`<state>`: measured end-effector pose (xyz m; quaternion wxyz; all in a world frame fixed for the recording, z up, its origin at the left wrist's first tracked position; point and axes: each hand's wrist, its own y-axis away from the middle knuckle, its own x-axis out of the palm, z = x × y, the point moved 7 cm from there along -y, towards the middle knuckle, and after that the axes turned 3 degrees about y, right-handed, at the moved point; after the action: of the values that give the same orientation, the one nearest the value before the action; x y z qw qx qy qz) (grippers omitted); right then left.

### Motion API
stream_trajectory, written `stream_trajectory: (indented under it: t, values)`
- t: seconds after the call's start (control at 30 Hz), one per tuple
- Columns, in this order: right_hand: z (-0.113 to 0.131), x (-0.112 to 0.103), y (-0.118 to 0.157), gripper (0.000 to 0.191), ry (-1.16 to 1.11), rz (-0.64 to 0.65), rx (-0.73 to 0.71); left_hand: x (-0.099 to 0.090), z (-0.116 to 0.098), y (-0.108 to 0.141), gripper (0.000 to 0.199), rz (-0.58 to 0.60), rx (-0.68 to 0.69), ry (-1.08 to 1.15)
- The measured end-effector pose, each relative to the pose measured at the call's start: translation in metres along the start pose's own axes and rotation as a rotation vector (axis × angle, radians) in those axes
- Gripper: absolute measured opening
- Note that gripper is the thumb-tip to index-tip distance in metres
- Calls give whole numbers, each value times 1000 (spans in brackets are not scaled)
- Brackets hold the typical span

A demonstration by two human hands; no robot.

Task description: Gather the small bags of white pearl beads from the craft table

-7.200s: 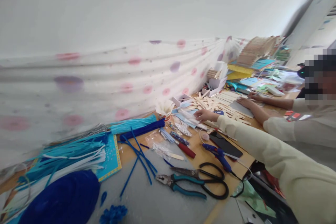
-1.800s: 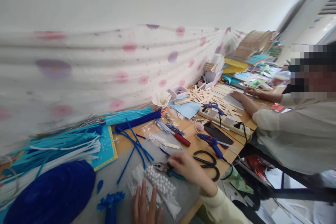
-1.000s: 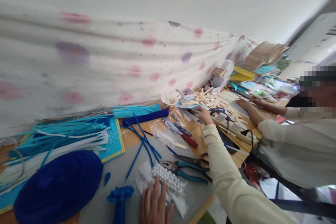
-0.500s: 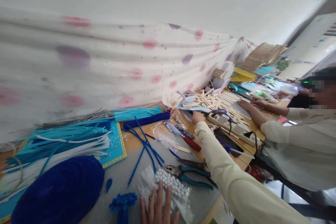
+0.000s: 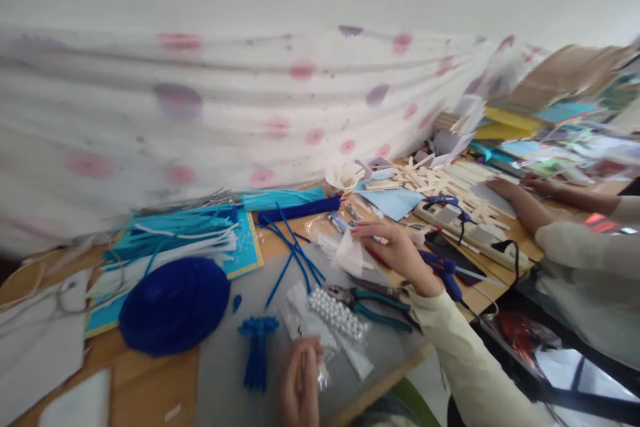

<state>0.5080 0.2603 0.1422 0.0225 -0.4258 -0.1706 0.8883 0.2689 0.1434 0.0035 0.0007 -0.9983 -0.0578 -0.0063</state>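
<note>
My right hand (image 5: 395,250) grips a whitish translucent plastic bag (image 5: 349,255) above the grey mat. My left hand (image 5: 303,380), its fingers curled, is at the mat's front edge beside a clear packet; whatever it may hold is hidden. A bag of white pearl beads (image 5: 337,313) lies between my hands, with blue-handled pliers (image 5: 375,305) to its right. To the left of my left hand is a blue piece made of fuzzy pipe cleaners (image 5: 259,353). Loose blue pipe cleaners (image 5: 293,257) cross each other farther back.
A large dark-blue fuzzy oval (image 5: 175,305) and pipe-cleaner bundles (image 5: 175,233) lie left. Right are a power strip (image 5: 470,235), a glue gun (image 5: 445,267), a phone (image 5: 457,260) and wooden sticks (image 5: 440,183). A co-worker's arms (image 5: 530,213) rest on the table.
My right hand has drawn back from near the blue paper and now has the translucent bag. My left hand has gone from spread to curled. The view has turned right.
</note>
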Motion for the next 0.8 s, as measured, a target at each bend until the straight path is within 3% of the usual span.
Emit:
stream_trajectory:
  t: [0.1, 0.2, 0.3, 0.4, 0.5, 0.6, 0.7, 0.8]
  values:
    - [68, 27, 42, 21, -242, 122, -364, 17, -19, -2, 69, 199, -355, 501]
    - [100, 48, 75, 24, -308, 259, -482, 25, -30, 2, 59, 255, -503, 576]
    - [81, 54, 85, 23, -248, 193, -209, 7, -22, 14, 48, 100, -472, 520]
    - [47, 65, 95, 23, 33, 169, 90, -18, -6, 29, 48, -52, -406, 391]
    - [42, 94, 107, 28, 360, 297, 101, -29, 4, 38, 47, -83, -399, 285]
    - [53, 114, 112, 23, 575, 327, 58, -34, 5, 35, 46, -147, -363, 205]
    - [61, 123, 112, 20, 715, 349, 8, -30, 8, 27, 45, -172, -371, 229]
    - [60, 124, 108, 26, 744, 376, 0, -20, 15, 19, 44, -137, -433, 397]
